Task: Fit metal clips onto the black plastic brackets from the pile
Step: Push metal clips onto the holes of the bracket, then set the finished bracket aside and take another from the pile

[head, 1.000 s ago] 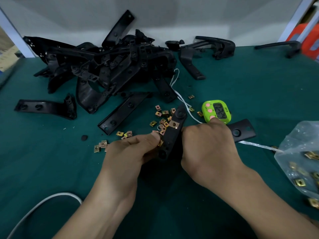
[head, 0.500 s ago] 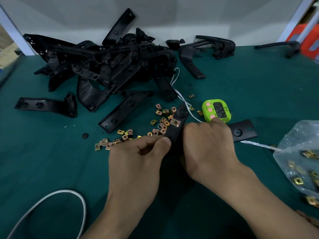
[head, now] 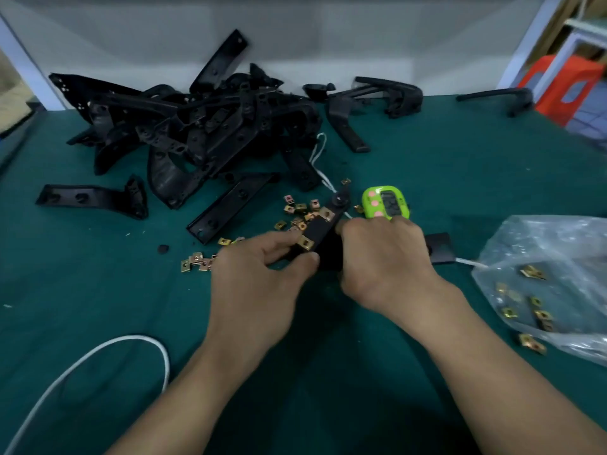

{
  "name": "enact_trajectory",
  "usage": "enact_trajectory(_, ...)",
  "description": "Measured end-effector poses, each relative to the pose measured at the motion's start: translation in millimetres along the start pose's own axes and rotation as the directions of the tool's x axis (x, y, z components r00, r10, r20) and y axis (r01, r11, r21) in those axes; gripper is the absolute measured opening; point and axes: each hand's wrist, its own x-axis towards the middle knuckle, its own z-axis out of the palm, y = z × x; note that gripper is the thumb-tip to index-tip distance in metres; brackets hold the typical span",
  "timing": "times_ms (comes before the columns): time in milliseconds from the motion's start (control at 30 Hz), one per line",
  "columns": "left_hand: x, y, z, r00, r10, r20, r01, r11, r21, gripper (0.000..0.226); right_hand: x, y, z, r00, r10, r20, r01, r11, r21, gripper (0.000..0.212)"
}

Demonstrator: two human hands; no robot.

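The black plastic bracket (head: 317, 229) is held at the centre of the view, low over the green tabletop (head: 98, 290), between both hands; the pile (head: 197, 133) of other brackets lies well apart at 11 o'clock. The left hand (head: 262, 277) has its grip closed on the bracket's near end, thumb and fingers pinching right beside a brass-coloured metal clip (head: 307, 243). The right hand (head: 384, 257) has its grip curled round the bracket's right side and hides what lies under it. The bracket's long axis runs from 7 o'clock to 1 o'clock. Its rounded far end points to 1 o'clock, between the loose clips (head: 297, 213) and the green timer (head: 386, 203). A second clip (head: 326, 213) sits farther up the bracket. The near clip sits at the bracket's edge and may be only partly seated. A thumb push off its line would likely skew it or spring it off among the loose clips. With the bracket apparently unsupported, it could also twist in the right hand under that push, and its far end could sweep the loose clips or knock the timer. The plastic bag (head: 542, 257) at 4 o'clock lies near the right forearm and might be dragged.
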Motion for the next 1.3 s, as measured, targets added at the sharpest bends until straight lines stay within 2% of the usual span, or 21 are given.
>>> enact_trajectory(100, 15, 9, -7, 0.998, -0.036, -0.044, 0.031, 0.992, -0.124, 0.035, -9, 33, -23, 0.997, 0.072, 0.035, -0.075, 0.991, 0.113, 0.026)
enact_trajectory(233, 39, 41, 14, 0.987, -0.131, 0.093, 0.153, 0.946, -0.286, 0.027, -26, 89, -62, 0.985, 0.081, 0.154, -0.138, 0.901, 0.411, 0.030)
enact_trajectory(300, 50, 63, 40, 0.974, -0.153, 0.169, 0.208, 0.902, -0.378, 0.024, -40, 114, -75, 0.981, 0.088, 0.175, -0.179, 0.768, 0.615, 0.031)
enact_trajectory(367, 56, 89, 76, 0.953, -0.144, 0.266, 0.256, 0.854, -0.453, 0.022, -64, 144, -85, 0.974, 0.150, 0.169, -0.226, 0.589, 0.776, 0.034)
enact_trajectory(467, 53, 126, 146, 0.904, -0.120, 0.411, 0.324, 0.819, -0.473, 0.018, -113, 188, -95, 0.929, 0.332, 0.166, -0.303, 0.420, 0.856, 0.034)
enact_trajectory(600, 21, 168, 248, 0.796, -0.071, 0.601, 0.370, 0.843, -0.390, 0.015, -185, 238, -93, 0.775, 0.616, 0.144, -0.292, 0.147, 0.945, 0.029)
enact_trajectory(700, -14, 191, 312, 0.693, -0.071, 0.717, 0.366, 0.892, -0.265, 0.010, -238, 270, -79, 0.592, 0.790, 0.159, -0.208, -0.041, 0.977, 0.025)
enact_trajectory(800, -39, 215, 366, 0.611, -0.069, 0.788, 0.351, 0.917, -0.191, 0.013, -267, 307, -60, 0.474, 0.849, 0.234, -0.113, -0.205, 0.972, 0.020)
enact_trajectory(867, -48, 239, 393, 0.509, -0.027, 0.860, 0.367, 0.911, -0.188, 0.021, -262, 348, -54, 0.388, 0.875, 0.291, -0.029, -0.304, 0.952, 0.012)
enact_trajectory(900, -52, 250, 402, 0.461, -0.015, 0.887, 0.382, 0.906, -0.183, 0.028, -254, 372, -54, 0.338, 0.890, 0.305, 0.023, -0.332, 0.943, 0.009)
enact_trajectory(967, -56, 263, 414, 0.429, -0.042, 0.902, 0.396, 0.906, -0.146, 0.032, -238, 415, -50, 0.244, 0.906, 0.345, 0.089, -0.375, 0.923, 0.005)
enact_trajectory(1000, -57, 263, 416, 0.432, -0.063, 0.899, 0.391, 0.912, -0.124, 0.026, -231, 428, -43, 0.198, 0.906, 0.375, 0.025, -0.387, 0.922, 0.006)
enact_trajectory(1033, -56, 261, 415, 0.447, -0.066, 0.892, 0.352, 0.930, -0.107, 0.020, -226, 434, -35, 0.156, 0.904, 0.399, -0.118, -0.384, 0.916, 0.009)
enact_trajectory(1067, -53, 256, 412, 0.464, -0.045, 0.885, 0.290, 0.951, -0.104, 0.018, -220, 434, -26, 0.129, 0.909, 0.396, -0.301, -0.344, 0.889, 0.013)
enact_trajectory(1100, -46, 248, 407, 0.481, -0.010, 0.877, 0.218, 0.970, -0.108, 0.019, -211, 431, -18, 0.136, 0.924, 0.358, -0.466, -0.259, 0.846, 0.017)
enact_trajectory(1133, -37, 240, 401, 0.508, 0.022, 0.861, 0.160, 0.980, -0.119, 0.022, -200, 424, -12, 0.191, 0.937, 0.292, -0.576, -0.134, 0.807, 0.025)
enact_trajectory(1167, -26, 232, 394, 0.548, 0.043, 0.835, 0.129, 0.982, -0.135, 0.022, -186, 417, -11, 0.277, 0.937, 0.213, -0.627, 0.008, 0.779, 0.033)
enact_trajectory(1233, -3, 217, 378, 0.646, 0.046, 0.762, 0.115, 0.981, -0.157, 0.025, -153, 396, -18, 0.419, 0.905, 0.071, -0.624, 0.230, 0.747, 0.036)
enact_trajectory(1300, 13, 205, 361, 0.712, 0.038, 0.701, 0.122, 0.977, -0.177, 0.029, -121, 365, -33, 0.527, 0.850, -0.007, -0.570, 0.359, 0.739, 0.031)
